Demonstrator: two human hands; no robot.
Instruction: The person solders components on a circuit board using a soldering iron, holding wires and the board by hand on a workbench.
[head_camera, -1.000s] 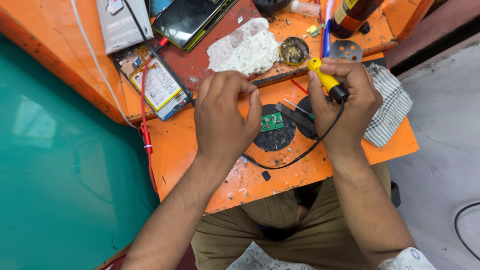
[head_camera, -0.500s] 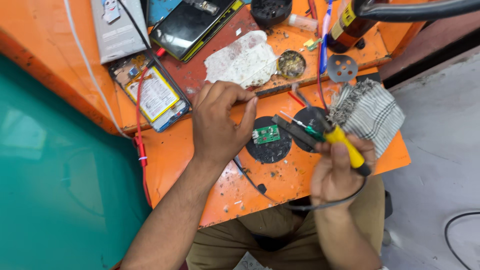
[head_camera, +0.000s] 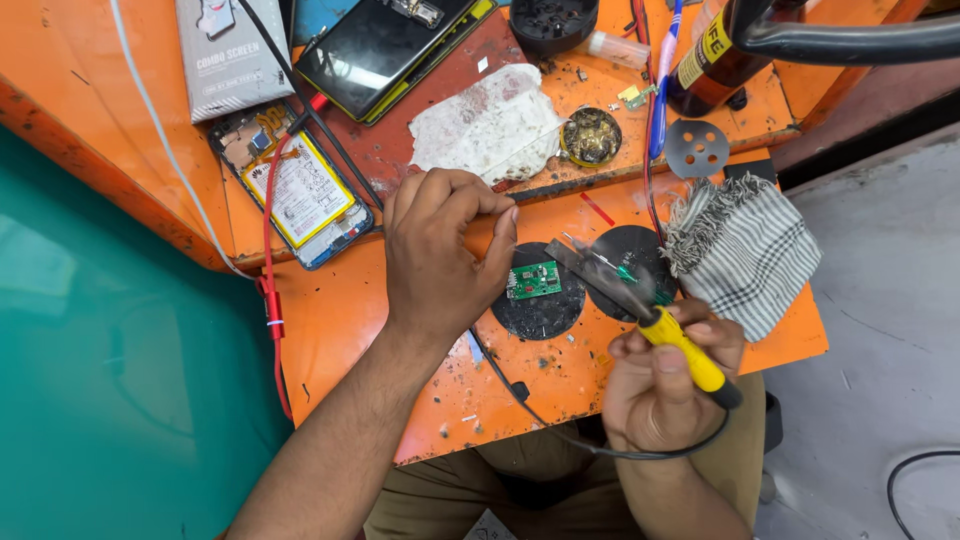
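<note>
Right hand (head_camera: 662, 390): fist closed around yellow-handled soldering iron (head_camera: 640, 310).
Left hand (head_camera: 440, 255): fingertips pinched together, just left of green circuit board (head_camera: 535, 280).
Round tin (head_camera: 591, 137): holds brass wool, beyond the board.

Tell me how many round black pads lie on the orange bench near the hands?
2. One round black pad lies under the small green circuit board, beside the left hand. The other lies just right of it, against the checked cloth. Others may be hidden.
</note>
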